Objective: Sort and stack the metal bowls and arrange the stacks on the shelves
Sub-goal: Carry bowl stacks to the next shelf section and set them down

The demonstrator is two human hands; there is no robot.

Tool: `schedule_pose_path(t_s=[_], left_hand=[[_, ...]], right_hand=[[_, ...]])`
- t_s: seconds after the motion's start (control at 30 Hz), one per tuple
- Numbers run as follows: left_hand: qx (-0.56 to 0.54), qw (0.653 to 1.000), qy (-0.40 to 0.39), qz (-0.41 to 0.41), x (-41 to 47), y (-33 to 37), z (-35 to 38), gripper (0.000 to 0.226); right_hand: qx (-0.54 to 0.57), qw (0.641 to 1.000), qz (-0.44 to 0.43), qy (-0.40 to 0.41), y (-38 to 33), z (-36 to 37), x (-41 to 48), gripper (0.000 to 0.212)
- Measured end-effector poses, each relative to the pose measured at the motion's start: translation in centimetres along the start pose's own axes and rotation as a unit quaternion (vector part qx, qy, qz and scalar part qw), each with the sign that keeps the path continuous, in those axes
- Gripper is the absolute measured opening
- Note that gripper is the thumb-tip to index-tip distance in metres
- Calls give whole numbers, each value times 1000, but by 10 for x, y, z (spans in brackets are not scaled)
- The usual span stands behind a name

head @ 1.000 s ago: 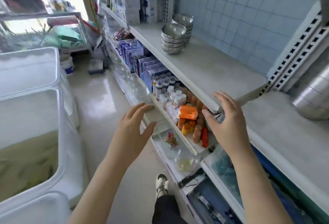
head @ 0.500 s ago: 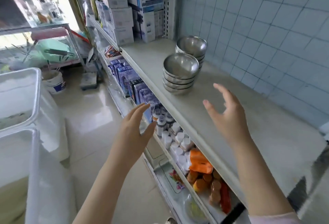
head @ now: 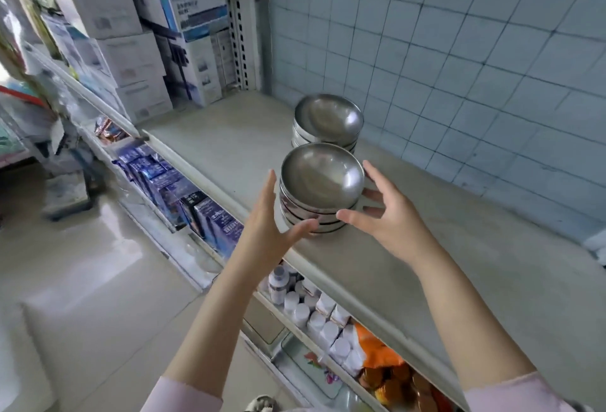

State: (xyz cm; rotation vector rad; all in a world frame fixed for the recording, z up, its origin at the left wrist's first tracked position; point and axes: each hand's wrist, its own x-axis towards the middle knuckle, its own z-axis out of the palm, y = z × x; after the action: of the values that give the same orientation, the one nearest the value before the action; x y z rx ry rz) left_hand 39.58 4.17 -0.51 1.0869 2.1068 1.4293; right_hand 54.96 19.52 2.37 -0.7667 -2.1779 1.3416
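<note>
two stacks of metal bowls stand on the shelf [head: 229, 149], toward its back edge by the tiled wall [head: 459, 51]. the near stack [head: 321, 188] sits about midway between front and back edges; the far stack [head: 328, 123] is just behind it, close to the wall, the two nearly touching. the left hand [head: 265, 231] is spread open at the near stack's left side, thumb under its lower front rim, fingers upright beside it, gripping nothing. the right hand [head: 383, 215] is open and curved around the stack's right side, fingertips at or very near the bowls; whether they touch i cannot tell. boxes [head: 147, 41] fill the shelf's far left corner. bottles [head: 314, 313] crowd the shelf below.
</note>
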Motion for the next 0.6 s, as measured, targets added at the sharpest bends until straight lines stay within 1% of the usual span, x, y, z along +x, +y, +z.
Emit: schedule_pose_path(t_s=[0.1, 0.23, 0.43, 0.6], left_hand=[[-25, 997, -60, 44, 17, -13, -10, 107], [-71, 990, -94, 83, 32, -25, -19, 100], [-104, 978, -137, 116, 49, -36, -28, 91], [-135, 971, -162, 111, 54, -38, -27, 90]], right_hand=[[25, 999, 10, 38, -1, 6, 2, 100], [57, 995, 7, 80, -8, 19, 0, 84], [70, 990, 18, 118, -11, 36, -8, 85], [110, 980, 46, 159, -5, 49, -17, 92]])
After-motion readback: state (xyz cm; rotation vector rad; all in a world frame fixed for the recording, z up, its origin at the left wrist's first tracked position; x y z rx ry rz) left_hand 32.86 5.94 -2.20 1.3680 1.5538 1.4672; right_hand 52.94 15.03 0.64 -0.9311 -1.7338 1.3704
